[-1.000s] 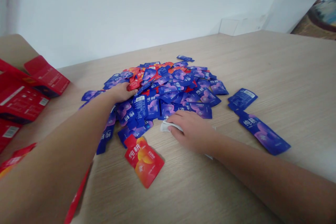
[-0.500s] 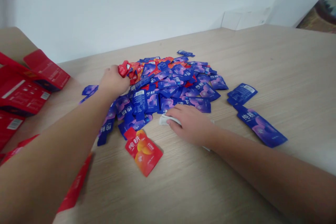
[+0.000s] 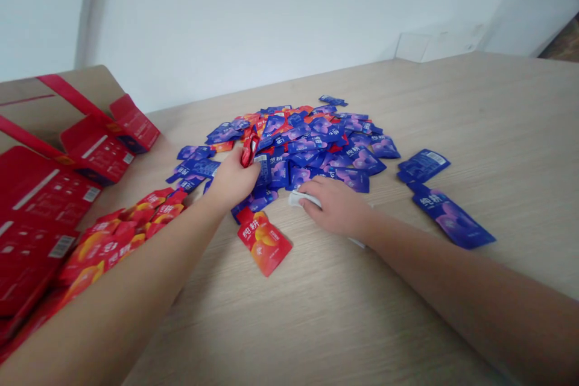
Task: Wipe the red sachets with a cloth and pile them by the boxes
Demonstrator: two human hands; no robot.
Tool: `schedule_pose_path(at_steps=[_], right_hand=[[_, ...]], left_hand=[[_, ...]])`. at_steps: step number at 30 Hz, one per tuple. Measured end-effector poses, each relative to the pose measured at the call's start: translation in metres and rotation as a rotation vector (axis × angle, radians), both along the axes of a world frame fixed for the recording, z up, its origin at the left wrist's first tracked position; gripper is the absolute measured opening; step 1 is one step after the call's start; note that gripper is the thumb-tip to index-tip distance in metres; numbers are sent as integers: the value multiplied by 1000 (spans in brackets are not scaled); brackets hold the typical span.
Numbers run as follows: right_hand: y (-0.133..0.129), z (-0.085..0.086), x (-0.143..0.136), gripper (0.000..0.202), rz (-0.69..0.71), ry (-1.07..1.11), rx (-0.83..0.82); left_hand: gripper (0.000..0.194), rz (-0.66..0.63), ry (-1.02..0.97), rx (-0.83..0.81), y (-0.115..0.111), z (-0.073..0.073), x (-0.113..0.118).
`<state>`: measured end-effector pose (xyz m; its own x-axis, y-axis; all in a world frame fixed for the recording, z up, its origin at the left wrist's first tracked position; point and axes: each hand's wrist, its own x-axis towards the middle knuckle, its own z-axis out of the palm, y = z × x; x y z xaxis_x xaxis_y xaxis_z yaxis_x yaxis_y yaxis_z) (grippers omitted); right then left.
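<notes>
My left hand is closed on a red sachet at the near left edge of a heap of blue-purple sachets; whether it grips more than one I cannot tell. Just below the heap rests my right hand, its fingers curled over a slim white object whose kind is unclear. Part of that object is hidden under the palm. A single red-orange sachet printed with yellow fruit lies flat on the wood-grain table between the two forearms. Some red sachets show among the blue ones.
Red cartons with open flaps stand along the left side. Many red-orange sachets are piled before them, partly behind my left forearm. Two blue sachets lie apart on the right. A white wall runs behind the table.
My left hand has drawn back toward me and to the right from the heap, with the red sachet in it. The view has turned left, showing more cartons. My right hand stays near the heap.
</notes>
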<state>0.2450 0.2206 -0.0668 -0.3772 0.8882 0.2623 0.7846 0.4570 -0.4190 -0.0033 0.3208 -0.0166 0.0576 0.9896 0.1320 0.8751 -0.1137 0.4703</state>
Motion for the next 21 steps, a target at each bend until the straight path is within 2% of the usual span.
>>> schedule_pose_path(at_steps=[5,8,13,17,21], right_hand=[[-1,1,0,27,3,2,2],[-2,2,-1,28,5,13,2],[-3,2,-3,28,1,19,-21],[-3,3,-4,30,2,31,-32],[-3,5,-4,29,5,30,-45]], left_hand=[[29,-40,64,51,63,7,33],[39,-101,132,36,103,2,56],[40,-132,248,-41,159,-5,86],[41,-173,359,-136,186,0,89],[39,-281,450,-224,191,9,84]])
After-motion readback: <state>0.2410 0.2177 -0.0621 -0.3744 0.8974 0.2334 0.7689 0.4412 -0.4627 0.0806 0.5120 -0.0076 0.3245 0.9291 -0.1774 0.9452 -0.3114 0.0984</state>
